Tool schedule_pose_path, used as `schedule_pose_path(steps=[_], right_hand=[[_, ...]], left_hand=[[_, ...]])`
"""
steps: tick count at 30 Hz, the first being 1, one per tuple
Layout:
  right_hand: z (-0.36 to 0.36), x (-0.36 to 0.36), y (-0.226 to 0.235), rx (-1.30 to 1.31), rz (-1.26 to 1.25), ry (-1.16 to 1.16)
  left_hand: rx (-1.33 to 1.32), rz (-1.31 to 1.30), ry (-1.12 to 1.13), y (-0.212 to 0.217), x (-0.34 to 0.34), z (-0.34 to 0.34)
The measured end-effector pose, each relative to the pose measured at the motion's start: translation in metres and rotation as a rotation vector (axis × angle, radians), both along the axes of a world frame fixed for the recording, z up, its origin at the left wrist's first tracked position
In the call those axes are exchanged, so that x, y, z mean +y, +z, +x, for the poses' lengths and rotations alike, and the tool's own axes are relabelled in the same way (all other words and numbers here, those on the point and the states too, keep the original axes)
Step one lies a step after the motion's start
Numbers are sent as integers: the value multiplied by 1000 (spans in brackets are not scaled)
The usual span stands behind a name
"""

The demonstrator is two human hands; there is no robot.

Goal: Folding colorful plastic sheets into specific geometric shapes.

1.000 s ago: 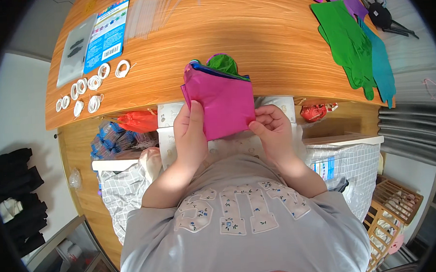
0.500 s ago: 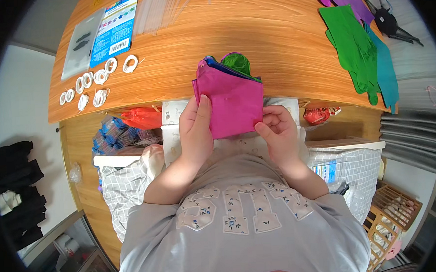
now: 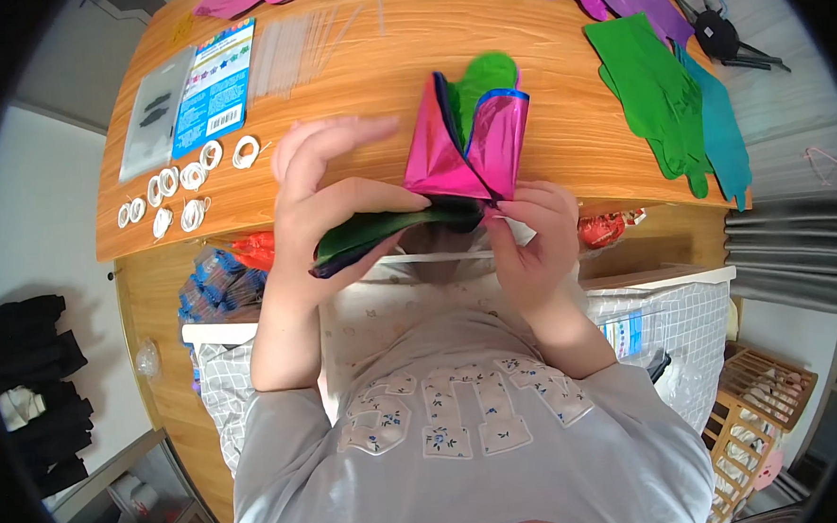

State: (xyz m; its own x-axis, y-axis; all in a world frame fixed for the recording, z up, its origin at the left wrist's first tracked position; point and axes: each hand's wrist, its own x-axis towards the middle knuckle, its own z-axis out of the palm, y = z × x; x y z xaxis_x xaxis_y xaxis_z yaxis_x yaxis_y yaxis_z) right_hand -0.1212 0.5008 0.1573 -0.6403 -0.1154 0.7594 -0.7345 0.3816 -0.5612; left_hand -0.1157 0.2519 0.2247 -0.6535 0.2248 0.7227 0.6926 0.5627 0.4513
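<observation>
A folded stack of shiny flat foil balloons (image 3: pixel 507 148), magenta outside with green and blue layers, is held up in front of me at the table's near edge. Its upper end splays apart, and a green rounded tip stands out of it. My left hand (image 3: pixel 316 196) has its thumb along a dark green fold that bends toward the palm, while its other fingers stretch up and away, partly blurred. With thumb and fingertips, my right hand (image 3: pixel 535 236) pinches the stack's lower right corner.
On the wooden table (image 3: pixel 335 114) at left lie white ribbon coils (image 3: pixel 191 174), a blue printed card (image 3: pixel 215 87) and clear straws (image 3: pixel 289 55). Green flat foil balloons (image 3: pixel 656 97) and a teal one (image 3: pixel 719 132) lie at right, near a black tripod (image 3: pixel 724 37). An open drawer (image 3: pixel 656 282) sits below.
The stack has been opened out from a flat magenta square, its layers now spread and bent. My left fingers have lifted off its face. The view has shifted, showing more of the table's far side.
</observation>
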Motion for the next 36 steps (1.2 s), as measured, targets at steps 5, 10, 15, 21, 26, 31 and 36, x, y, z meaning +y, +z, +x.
schedule_pose_path(steps=[5,10,15,21,26,31,36], right_hand=[[1,-4,-5,191,200,-247],[-9,-5,1,265,291,-188],[-11,-22,10,190,344,-152],[-8,-34,18,103,379,-124],[-8,-29,15,89,388,-78],[-24,-18,47,76,385,82],[-86,-29,76,81,528,135]], left_hand=[[-152,-162,-87,-2,-32,2],[-126,-125,4,5,-51,8],[-56,-365,149,19,-16,43],[39,-485,215,-22,14,30],[54,-486,222,-35,11,27],[69,-431,215,-43,10,27],[82,-397,224,-50,7,29]])
